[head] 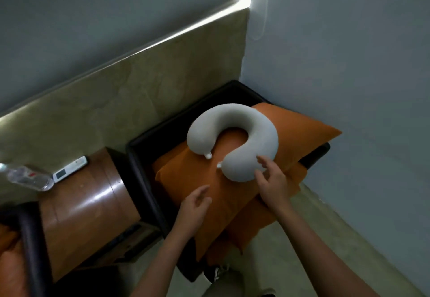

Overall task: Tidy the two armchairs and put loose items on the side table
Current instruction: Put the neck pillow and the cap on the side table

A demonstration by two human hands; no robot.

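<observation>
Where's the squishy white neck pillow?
In the head view, right of centre, the neck pillow lies on the orange cushion in the armchair, with the right hand at its near end.

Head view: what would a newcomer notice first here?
A white U-shaped neck pillow lies on stacked orange cushions in the dark armchair, with the right hand at its near end and the left hand open over the cushions. To the left, the wooden side table holds a remote and a plastic bottle lying down.
</observation>
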